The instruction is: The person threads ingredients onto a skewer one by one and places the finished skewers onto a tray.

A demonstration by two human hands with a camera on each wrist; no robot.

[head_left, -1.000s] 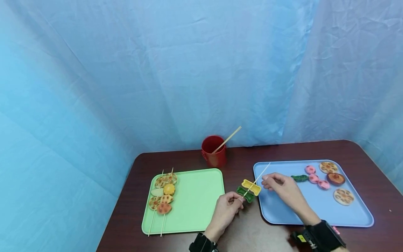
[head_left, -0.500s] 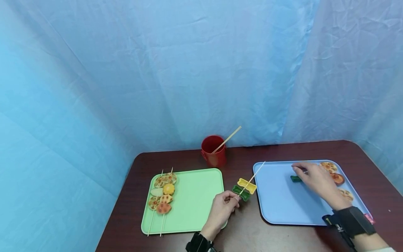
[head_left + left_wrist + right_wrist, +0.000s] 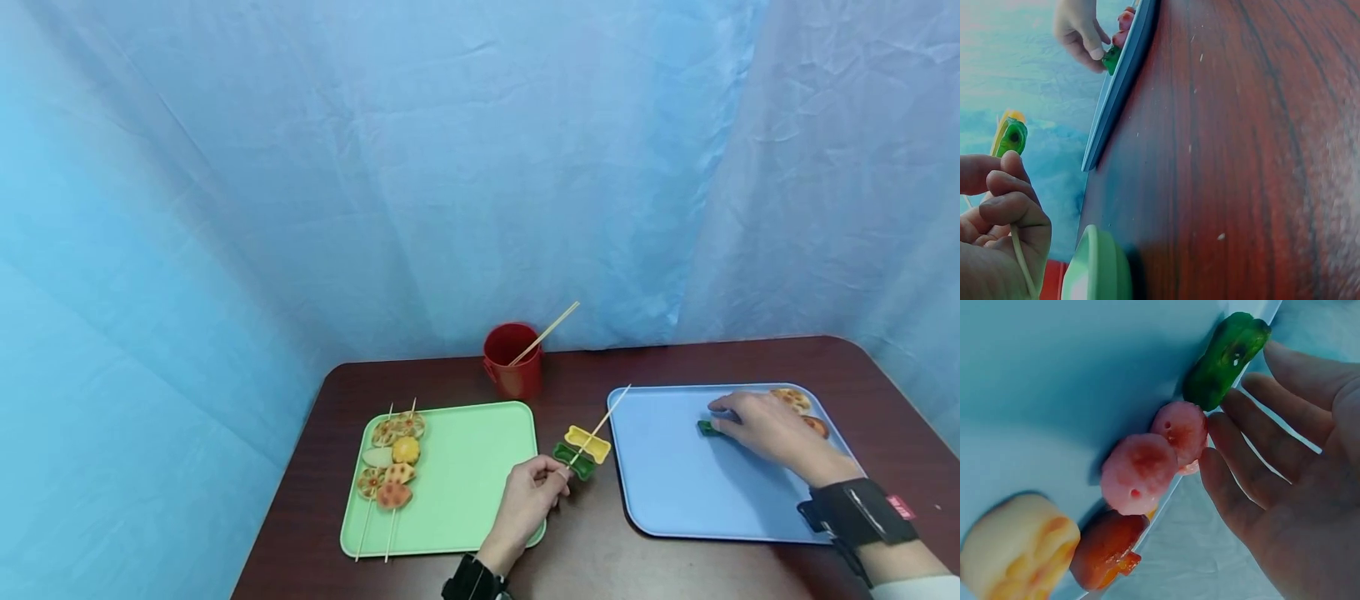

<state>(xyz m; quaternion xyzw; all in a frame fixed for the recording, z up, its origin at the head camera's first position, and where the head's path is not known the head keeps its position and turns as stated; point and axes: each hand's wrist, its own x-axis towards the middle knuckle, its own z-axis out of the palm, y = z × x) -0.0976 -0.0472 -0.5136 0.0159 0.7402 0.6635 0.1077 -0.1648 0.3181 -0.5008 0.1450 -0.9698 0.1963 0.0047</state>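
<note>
My left hand [image 3: 525, 504] pinches a thin wooden skewer [image 3: 618, 400] near its lower end, between the two trays. Threaded on it are a green pepper piece [image 3: 581, 468] and a yellow pepper piece [image 3: 591, 446]. Over the blue tray [image 3: 675, 500], my right hand [image 3: 772, 433] reaches another green pepper piece [image 3: 1225, 362], thumb tip at its end. Its fingers look relaxed and spread in the right wrist view, not closed round the piece. Pink round pieces [image 3: 1139, 474] lie beside that pepper; in the head view the hand hides them.
Farther along the blue tray are a brown piece [image 3: 1110, 547] and a pale lotus-like slice [image 3: 1019, 550]. Two loaded skewers [image 3: 393, 497] rest on the green tray [image 3: 472, 467] at left. Behind stands a red cup [image 3: 517, 382] with bare skewers [image 3: 551, 327].
My right hand has left the held skewer's tip and moved right over the blue tray to the green pepper piece. The left hand shifted slightly left with the skewer.
</note>
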